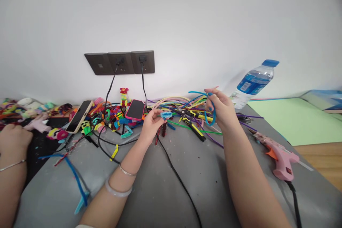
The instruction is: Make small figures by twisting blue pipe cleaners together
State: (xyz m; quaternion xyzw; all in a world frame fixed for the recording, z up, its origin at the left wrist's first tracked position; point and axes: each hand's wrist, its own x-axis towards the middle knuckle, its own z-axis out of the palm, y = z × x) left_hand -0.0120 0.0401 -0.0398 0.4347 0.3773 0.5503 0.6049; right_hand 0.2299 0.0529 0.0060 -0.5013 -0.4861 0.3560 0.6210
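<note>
Well inside table's right edge (317,185), left grip (151,125) pinches blue piece (166,115), right grip (221,110) blue pipe cleaner (214,116).

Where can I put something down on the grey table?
The grey tabletop has a nearly bare patch between the middle black cable and the bare right forearm. It's crowded beside the white wall, with colourful fuzzy stems and yellow-and-black pliers.

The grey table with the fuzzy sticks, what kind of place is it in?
Probably a craft workspace: there are colorful fuzzy sticks in a heap, a small fuzzy figure and a pink glue gun.
</note>
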